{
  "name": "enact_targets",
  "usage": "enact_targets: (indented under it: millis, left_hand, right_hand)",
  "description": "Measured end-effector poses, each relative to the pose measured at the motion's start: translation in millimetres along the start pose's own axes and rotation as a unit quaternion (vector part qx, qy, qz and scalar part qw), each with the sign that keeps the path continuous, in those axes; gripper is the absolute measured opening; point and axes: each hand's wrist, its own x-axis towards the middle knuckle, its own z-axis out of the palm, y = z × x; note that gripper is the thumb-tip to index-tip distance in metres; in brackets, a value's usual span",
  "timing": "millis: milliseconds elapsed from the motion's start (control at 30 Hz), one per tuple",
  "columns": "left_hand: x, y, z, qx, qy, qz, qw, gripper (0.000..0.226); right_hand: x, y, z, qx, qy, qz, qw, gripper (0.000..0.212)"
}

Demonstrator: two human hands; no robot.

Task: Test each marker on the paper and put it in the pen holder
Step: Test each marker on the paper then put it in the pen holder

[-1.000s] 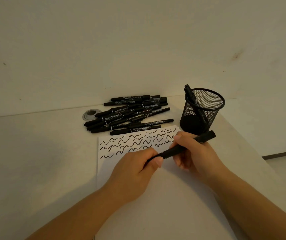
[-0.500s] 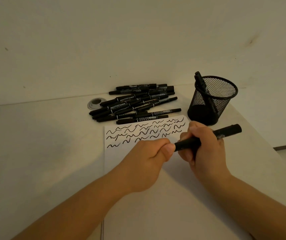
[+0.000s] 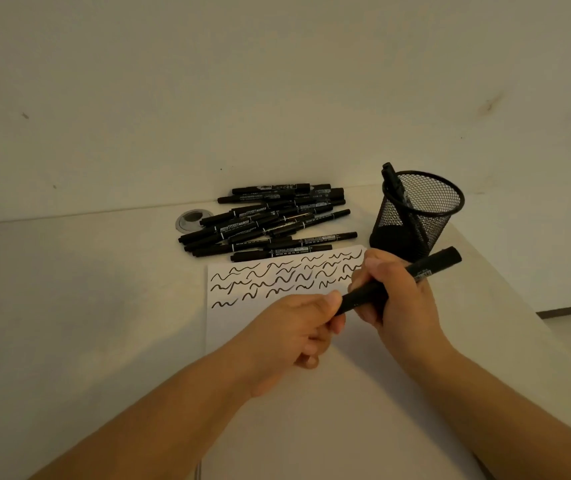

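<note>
Paper (image 3: 311, 393) fills my near view, wavy test strokes across its top. Beyond it lies the pile of markers (image 3: 266, 223); the mesh pen holder (image 3: 415, 216) stands to the right with at least one marker leaning in it. My right hand (image 3: 401, 303) grips the marker (image 3: 398, 282) mid-barrel above the sheet, and my left hand (image 3: 294, 327) pinches its near end, seemingly the cap. I'd pull straight along the barrel, keeping it low. A small round fitting (image 3: 192, 220) sits behind the pile, well clear.
</note>
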Motion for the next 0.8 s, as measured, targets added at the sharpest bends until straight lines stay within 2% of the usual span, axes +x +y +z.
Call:
enact_targets:
  millis: [100, 167, 267, 333, 367, 467, 500, 633, 733, 800]
  left_hand:
    - [3.3, 2.0, -8.0, 0.133, 0.082, 0.061, 0.986, 0.034]
    - [2.5, 2.9, -15.2, 0.177, 0.112, 0.065, 0.976, 0.031]
    - [1.3, 0.6, -20.4, 0.194, 0.151, 0.029, 0.969, 0.027]
    - [1.4, 0.5, -21.5, 0.253, 0.193, 0.037, 0.947, 0.025]
    - [1.4, 2.1, -21.6, 0.299, 0.217, 0.050, 0.928, 0.024]
    - [-1.7, 11.7, -16.9, 0.414, 0.260, 0.080, 0.869, 0.020]
    - [-2.9, 14.7, -13.8, 0.435, 0.263, 0.087, 0.856, 0.020]
    - [-7.0, 23.9, -0.8, 0.502, 0.279, 0.110, 0.811, 0.023]
    - [-6.3, 34.6, 3.4, 0.522, 0.273, 0.144, 0.795, 0.023]
    - [-5.6, 46.1, 3.4, 0.533, 0.270, 0.180, 0.781, 0.023]
  right_hand:
    - [3.0, -2.0, -7.6, -0.033, 0.000, -0.002, 0.999, 0.024]
    - [5.8, -6.1, -15.8, -0.047, 0.033, -0.013, 0.998, 0.021]
    - [10.6, -9.7, -29.8, -0.214, 0.084, -0.107, 0.967, 0.017]
    - [9.7, -13.5, -32.9, -0.344, 0.066, -0.198, 0.915, 0.008]
    - [9.1, -15.0, -32.1, -0.419, 0.035, -0.247, 0.873, 0.005]
    - [7.3, -13.9, -28.3, -0.595, -0.065, -0.348, 0.721, 0.022]
    - [7.4, -15.5, -26.9, -0.617, -0.076, -0.364, 0.694, 0.022]
    - [6.5, -26.4, -24.8, -0.630, -0.075, -0.379, 0.674, 0.015]
    - [8.2, -34.7, -24.5, -0.647, -0.082, -0.385, 0.653, 0.017]
    - [10.9, -43.9, -24.5, -0.646, -0.053, -0.375, 0.663, 0.017]
